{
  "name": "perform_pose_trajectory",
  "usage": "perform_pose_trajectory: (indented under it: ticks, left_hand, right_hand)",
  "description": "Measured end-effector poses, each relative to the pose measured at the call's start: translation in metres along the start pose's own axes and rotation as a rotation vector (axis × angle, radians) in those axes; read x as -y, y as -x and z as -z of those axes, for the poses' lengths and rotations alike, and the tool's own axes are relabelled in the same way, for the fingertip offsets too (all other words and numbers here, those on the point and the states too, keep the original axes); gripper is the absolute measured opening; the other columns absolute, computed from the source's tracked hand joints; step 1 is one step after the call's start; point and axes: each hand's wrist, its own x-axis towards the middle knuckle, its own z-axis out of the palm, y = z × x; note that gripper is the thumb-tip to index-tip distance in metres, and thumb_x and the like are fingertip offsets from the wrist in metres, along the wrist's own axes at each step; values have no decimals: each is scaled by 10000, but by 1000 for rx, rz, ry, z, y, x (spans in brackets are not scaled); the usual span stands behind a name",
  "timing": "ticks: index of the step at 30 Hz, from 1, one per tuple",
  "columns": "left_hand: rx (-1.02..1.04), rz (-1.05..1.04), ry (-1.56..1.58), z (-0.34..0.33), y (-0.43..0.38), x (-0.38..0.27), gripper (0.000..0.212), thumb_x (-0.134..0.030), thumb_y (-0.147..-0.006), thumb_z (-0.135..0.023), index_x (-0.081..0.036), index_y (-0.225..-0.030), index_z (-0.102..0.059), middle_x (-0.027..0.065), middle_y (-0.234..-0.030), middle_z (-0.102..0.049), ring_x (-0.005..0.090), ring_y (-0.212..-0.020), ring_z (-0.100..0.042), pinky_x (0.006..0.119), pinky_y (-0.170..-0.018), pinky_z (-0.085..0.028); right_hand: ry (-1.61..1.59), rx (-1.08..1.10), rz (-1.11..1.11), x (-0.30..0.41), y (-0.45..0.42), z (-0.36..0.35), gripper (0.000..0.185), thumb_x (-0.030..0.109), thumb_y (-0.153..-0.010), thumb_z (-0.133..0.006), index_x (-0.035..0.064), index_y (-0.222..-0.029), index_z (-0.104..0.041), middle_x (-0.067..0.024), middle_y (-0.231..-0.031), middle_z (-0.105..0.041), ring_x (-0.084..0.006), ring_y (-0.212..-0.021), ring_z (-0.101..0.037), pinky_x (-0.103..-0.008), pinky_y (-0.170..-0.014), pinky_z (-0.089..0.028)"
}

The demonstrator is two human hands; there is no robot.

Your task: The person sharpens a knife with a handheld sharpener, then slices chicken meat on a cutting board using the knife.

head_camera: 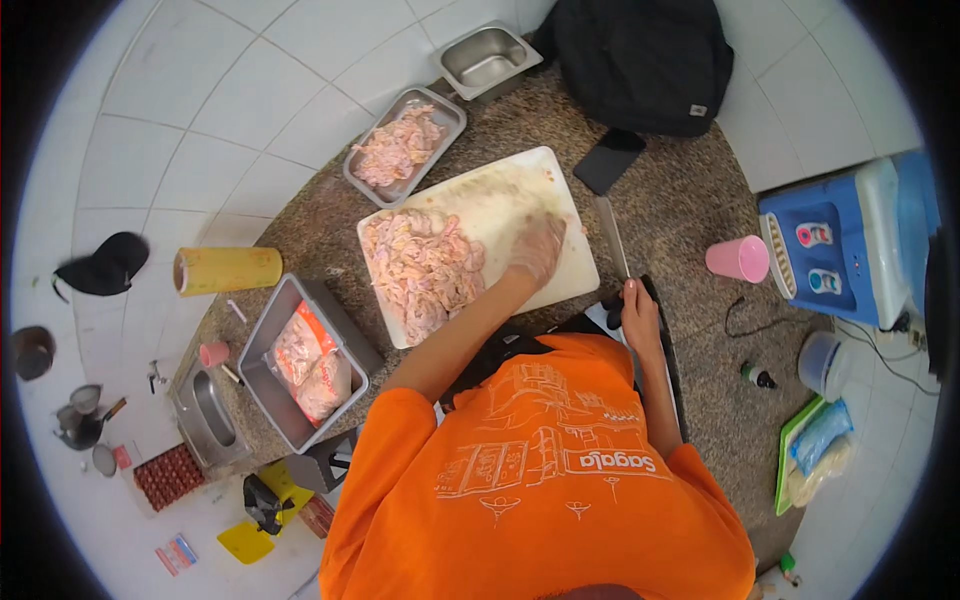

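A white cutting board (480,191) lies at an angle on the counter, with a heap of raw, pale pink chicken pieces (424,274) on its left part. My left hand (538,244), in a clear plastic glove, is over the stained right part of the board. It is blurred, and whether its fingers hold anything is unclear. Beside the board's right edge, my bare right hand (640,307) grips a knife (613,236), its blade pointing away from me. The fingers cover the handle.
A metal tray (455,112) holding more raw meat stands behind the board, near an empty metal pan (487,64). Left is a grey bin (259,337) with bagged meat. A phone (609,161), black bag (645,67), pink cup (737,259) and blue water dispenser (832,240) are on the right.
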Motion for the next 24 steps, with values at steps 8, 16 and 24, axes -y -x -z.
perform_pose_trajectory:
  ticks: [8,16,24]
  left_hand:
    - [257,182,381,44,-15,22,258,-198,-865,-710,-25,-1057,-707,238,-998,-727,355,-961,-713,387,-886,-564]
    - [-129,540,935,141,-11,173,169,-197,-817,-714,-40,-876,-731,139,-678,-706,257,-654,-725,400,-650,-589]
    - [-84,603,315,157,16,220,459,-392,-866,-718,-159,-1260,-684,190,-1211,-701,347,-1108,-675,441,-954,-533]
  right_hand:
    - [8,15,5,-34,-15,-3,579,508,-1098,-342,14,-929,-592,-83,-648,-510,-154,-584,-513,-346,-565,-389]
    - [-11,76,-13,-31,-33,3,556,450,-1092,-360,-33,-992,-616,-235,-886,-674,-433,-861,-654,-467,-755,-480]
    - [-23,117,-26,-21,-33,0,556,452,-1092,-363,-34,-980,-607,-211,-840,-651,-400,-777,-623,-462,-737,-471]
